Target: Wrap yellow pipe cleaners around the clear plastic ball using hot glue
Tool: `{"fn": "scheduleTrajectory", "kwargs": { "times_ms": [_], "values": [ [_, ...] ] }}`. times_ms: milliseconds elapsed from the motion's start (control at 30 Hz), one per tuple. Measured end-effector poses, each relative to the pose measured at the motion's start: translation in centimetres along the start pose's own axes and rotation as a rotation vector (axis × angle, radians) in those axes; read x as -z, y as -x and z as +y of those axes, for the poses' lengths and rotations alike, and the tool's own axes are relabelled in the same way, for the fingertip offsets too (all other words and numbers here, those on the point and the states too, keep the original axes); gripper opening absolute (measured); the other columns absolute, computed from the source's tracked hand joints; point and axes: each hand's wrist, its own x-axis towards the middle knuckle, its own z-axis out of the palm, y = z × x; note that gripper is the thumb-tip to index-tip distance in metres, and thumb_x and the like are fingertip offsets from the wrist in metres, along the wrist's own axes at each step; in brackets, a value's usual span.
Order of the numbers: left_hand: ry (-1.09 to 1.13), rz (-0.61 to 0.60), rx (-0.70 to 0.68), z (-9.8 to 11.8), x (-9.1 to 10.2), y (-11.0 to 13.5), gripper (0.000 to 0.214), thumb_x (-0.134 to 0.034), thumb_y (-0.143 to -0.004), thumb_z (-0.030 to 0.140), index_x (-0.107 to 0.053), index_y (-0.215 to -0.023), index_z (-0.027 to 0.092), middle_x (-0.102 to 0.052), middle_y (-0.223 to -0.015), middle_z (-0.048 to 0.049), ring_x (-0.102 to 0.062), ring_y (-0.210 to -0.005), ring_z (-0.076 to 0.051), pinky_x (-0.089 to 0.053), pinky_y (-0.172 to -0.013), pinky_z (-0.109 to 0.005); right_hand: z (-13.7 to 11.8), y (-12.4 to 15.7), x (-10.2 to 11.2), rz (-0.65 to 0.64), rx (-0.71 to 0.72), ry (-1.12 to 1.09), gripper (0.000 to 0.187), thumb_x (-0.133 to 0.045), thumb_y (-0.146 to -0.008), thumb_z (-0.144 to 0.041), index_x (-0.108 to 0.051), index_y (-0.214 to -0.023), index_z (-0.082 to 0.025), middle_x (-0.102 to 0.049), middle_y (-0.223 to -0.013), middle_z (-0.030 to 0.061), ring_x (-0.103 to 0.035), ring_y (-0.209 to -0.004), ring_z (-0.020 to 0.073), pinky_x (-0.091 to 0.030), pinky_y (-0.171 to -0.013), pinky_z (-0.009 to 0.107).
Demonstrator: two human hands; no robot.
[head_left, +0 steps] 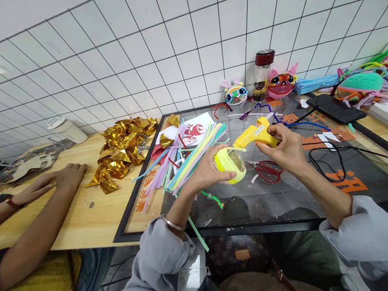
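Observation:
My left hand (210,169) is wrapped round a small rounded body covered in yellow pipe cleaners (226,164), with part of its clear, uncovered side facing right. My right hand (284,145) grips a yellow hot glue gun (253,134), its nozzle pointing left, close to the top of the yellow piece. A short yellow pipe cleaner end sticks out there. Whether the nozzle touches it I cannot tell. Red-handled scissors (269,172) lie on the dark board just beyond my hands. A bundle of pastel pipe cleaners (185,163) lies left of my left hand.
Two decorated animal-face crafts, one white (235,95) and one pink (281,84), flank a glass bottle (262,75) by the tiled wall. Gold foil pieces (125,143) and another person's arms (43,200) are at left. A black cable (343,163), a phone (336,107) and colourful pipe cleaners (382,71) are at right.

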Motion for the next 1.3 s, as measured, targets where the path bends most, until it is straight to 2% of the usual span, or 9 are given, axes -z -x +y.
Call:
{"fn": "scheduleTrajectory", "kwargs": {
  "times_ms": [233,500,800,1300],
  "values": [
    [0.012,-0.002,0.008,-0.19,0.03,-0.03,0.077,-0.084,-0.06,0.027,-0.057,-0.132,0.017,-0.057,-0.142,-0.0123,-0.054,-0.131,-0.033,-0.039,-0.115,-0.047,-0.06,-0.07,0.15,-0.023,0.027,0.008,0.026,-0.069,-0.067,-0.04,-0.054,-0.081,-0.023,-0.059,-0.069,-0.0017,-0.055,-0.059,0.0155,-0.044,-0.057,0.029],
    [0.003,-0.015,0.015,-0.03,0.06,-0.02,0.081,-0.084,-0.059,0.028,-0.055,-0.134,0.014,-0.056,-0.143,-0.0143,-0.056,-0.128,-0.033,-0.042,-0.113,-0.047,0.09,0.02,0.04,0.032,0.025,0.046,0.027,-0.07,-0.069,-0.04,-0.054,-0.082,-0.023,-0.062,-0.073,0.0002,-0.058,-0.063,0.0174,-0.046,-0.06,0.03],
    [0.001,-0.018,-0.006,-0.17,0.04,-0.03,0.079,-0.083,-0.06,0.026,-0.056,-0.133,0.016,-0.056,-0.142,-0.0135,-0.054,-0.129,-0.033,-0.04,-0.114,-0.048,0.07,0.08,0.1,0.048,0.021,0.094,0.026,-0.07,-0.069,-0.039,-0.055,-0.083,-0.023,-0.065,-0.075,0.002,-0.061,-0.064,0.0189,-0.047,-0.061,0.031],
    [-0.01,-0.018,-0.022,0.01,0.05,-0.09,0.077,-0.083,-0.059,0.029,-0.057,-0.131,0.018,-0.057,-0.143,-0.0112,-0.055,-0.13,-0.032,-0.04,-0.115,-0.047,0.24,-0.05,0.14,0.003,0.01,-0.018,0.027,-0.072,-0.067,-0.039,-0.057,-0.082,-0.021,-0.06,-0.071,-0.0003,-0.056,-0.061,0.016,-0.044,-0.058,0.029]
  ]
}}
